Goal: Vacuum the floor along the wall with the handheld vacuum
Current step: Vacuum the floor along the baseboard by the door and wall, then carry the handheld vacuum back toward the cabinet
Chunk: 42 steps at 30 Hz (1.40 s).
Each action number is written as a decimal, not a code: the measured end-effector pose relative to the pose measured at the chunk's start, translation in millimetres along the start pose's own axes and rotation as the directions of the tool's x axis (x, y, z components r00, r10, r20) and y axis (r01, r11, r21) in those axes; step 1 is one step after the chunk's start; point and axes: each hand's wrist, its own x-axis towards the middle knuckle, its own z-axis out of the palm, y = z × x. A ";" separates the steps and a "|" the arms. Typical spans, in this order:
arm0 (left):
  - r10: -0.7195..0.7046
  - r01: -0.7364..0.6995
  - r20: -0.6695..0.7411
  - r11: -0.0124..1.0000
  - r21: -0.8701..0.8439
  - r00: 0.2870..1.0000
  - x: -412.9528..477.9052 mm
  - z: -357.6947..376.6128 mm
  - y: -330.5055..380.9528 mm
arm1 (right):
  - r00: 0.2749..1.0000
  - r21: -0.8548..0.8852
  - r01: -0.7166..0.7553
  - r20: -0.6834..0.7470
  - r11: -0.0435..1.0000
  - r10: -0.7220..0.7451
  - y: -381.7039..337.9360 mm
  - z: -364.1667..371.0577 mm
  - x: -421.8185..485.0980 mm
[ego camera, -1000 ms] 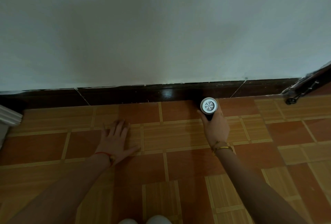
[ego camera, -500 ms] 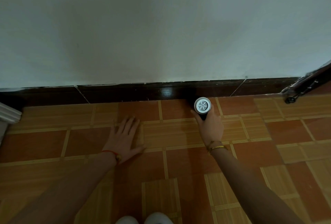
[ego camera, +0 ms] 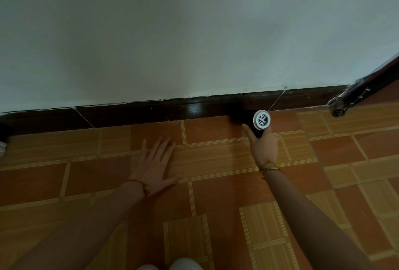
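Observation:
The handheld vacuum (ego camera: 261, 119) is a dark cylinder whose round white vented end faces me. Its far end points down at the floor right beside the dark skirting board (ego camera: 151, 114) at the foot of the white wall (ego camera: 194, 32); the nozzle itself is hidden in shadow. My right hand (ego camera: 263, 145) grips the vacuum's dark body from below, a gold bracelet on the wrist. My left hand (ego camera: 155, 165) rests flat on the tiled floor (ego camera: 216, 194) with fingers spread, a red thread on its wrist, well to the left of the vacuum.
A dark door edge with a metal latch (ego camera: 343, 107) juts in at the right end of the skirting. A white moulding (ego camera: 2, 145) shows at the far left edge. My knees (ego camera: 170, 265) are at the bottom of the frame.
The vacuum slid a little left along the skirting, then back to the right, further than where it began. My left hand shifted slightly right on the tiles.

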 end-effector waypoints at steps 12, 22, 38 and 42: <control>0.024 -0.023 0.010 0.996 -0.085 1.000 28.3 -2.2 21.4 | 0.991 0.044 -0.098 -0.088 0.994 0.102 9.0 -6.5 9.7; -0.204 0.098 -0.115 0.798 -0.595 0.972 29.2 -12.9 26.2 | 0.953 0.298 -0.302 0.060 0.905 0.299 -6.6 3.5 -1.7; -0.353 0.224 0.476 -0.562 -0.796 0.805 10.4 -58.8 7.5 | 0.571 0.376 -0.671 0.811 0.639 0.123 -95.8 56.6 -86.7; -0.349 0.174 0.504 -0.660 -0.731 0.790 -1.0 -58.4 -4.8 | 0.521 0.341 -0.683 0.847 0.646 0.105 -105.9 66.0 -99.1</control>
